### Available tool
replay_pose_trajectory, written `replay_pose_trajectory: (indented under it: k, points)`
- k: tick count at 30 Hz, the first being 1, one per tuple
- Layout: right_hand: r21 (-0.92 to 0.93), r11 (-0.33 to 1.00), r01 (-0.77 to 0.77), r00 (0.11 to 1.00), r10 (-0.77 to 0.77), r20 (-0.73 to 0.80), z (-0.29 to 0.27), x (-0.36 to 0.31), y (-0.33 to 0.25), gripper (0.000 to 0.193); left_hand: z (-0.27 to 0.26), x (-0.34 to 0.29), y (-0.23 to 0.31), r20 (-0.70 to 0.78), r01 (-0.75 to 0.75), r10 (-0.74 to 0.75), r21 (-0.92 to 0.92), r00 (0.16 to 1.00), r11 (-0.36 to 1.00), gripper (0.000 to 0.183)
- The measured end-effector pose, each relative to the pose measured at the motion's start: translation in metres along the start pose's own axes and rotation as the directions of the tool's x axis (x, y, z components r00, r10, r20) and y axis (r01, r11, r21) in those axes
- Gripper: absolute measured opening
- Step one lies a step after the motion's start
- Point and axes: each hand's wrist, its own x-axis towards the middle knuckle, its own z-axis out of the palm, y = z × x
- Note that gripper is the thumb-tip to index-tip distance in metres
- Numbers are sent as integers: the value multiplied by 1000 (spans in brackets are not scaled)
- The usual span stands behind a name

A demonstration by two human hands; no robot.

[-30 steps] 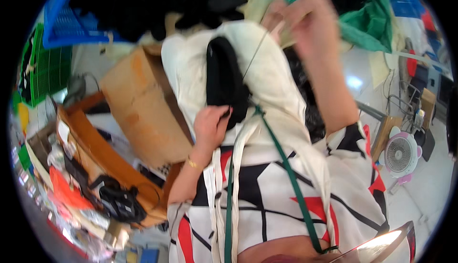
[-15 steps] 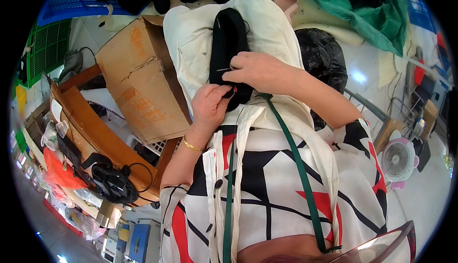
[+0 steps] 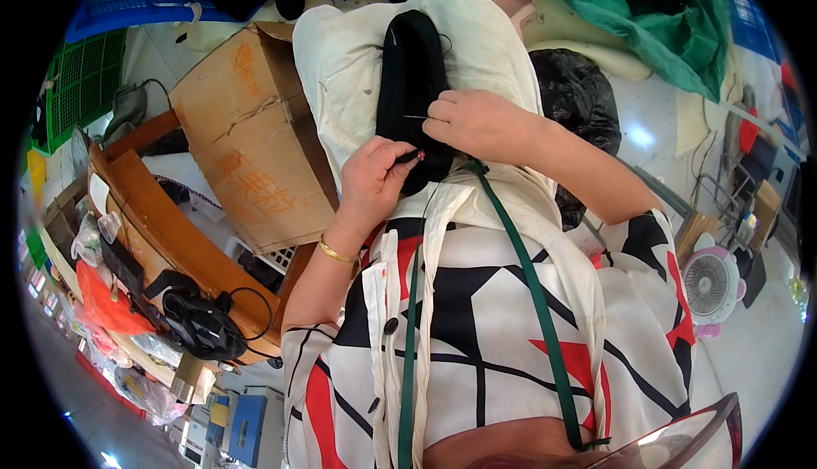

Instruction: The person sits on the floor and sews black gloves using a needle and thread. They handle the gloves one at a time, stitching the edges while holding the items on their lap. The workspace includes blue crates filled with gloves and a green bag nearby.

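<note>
A black cloth shoe (image 3: pixel 398 69) lies lengthwise on my lap, its opening showing dark inside. At its near end my left hand (image 3: pixel 373 178) is closed, thumb and fingers pinching the shoe's black edge. A tiny pinkish-red spot shows at these fingertips; what it is I cannot make out. My right hand (image 3: pixel 472 122) is closed in a pinch on a thin needle (image 3: pixel 414 117), which points left across the shoe. A dark thread loop stands out by the shoe's far right side.
A pale apron (image 3: pixel 340 86) covers my lap. To the left stand a cardboard box (image 3: pixel 255 145) and a brown wooden table (image 3: pixel 183 243) with a black bag (image 3: pixel 202 324). A black plastic bag (image 3: pixel 579 99) is at the right, with a small fan (image 3: pixel 711 284) farther out.
My right hand has moved slightly right and away from my left hand, with the needle in it. My left hand keeps its pinch, shifted a little up.
</note>
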Motion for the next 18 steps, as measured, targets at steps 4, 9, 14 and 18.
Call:
replay_pose_trajectory:
  k: [4, 9, 14, 18]
  points:
    - [-30, 998, 50, 998, -51, -31, -2, 0, 1, 11, 0, 1, -3, 12, -5, 6, -18, 1000, 1000, 14]
    - [-109, 988, 106, 991, -114, -72, -4, -3, 2, 12, -2, 2, -3, 30, 9, -8, -24, 1000, 1000, 14]
    - [-345, 931, -119, 989, 79, -127, 2, 1, 5, 10, -3, 6, -3, 72, 34, -34, -8, 997, 999, 14]
    - [-100, 930, -353, 879, 293, -376, 14, 24, 8, 15, -5, 10, 1, 94, 26, -27, 9, 995, 1000, 13]
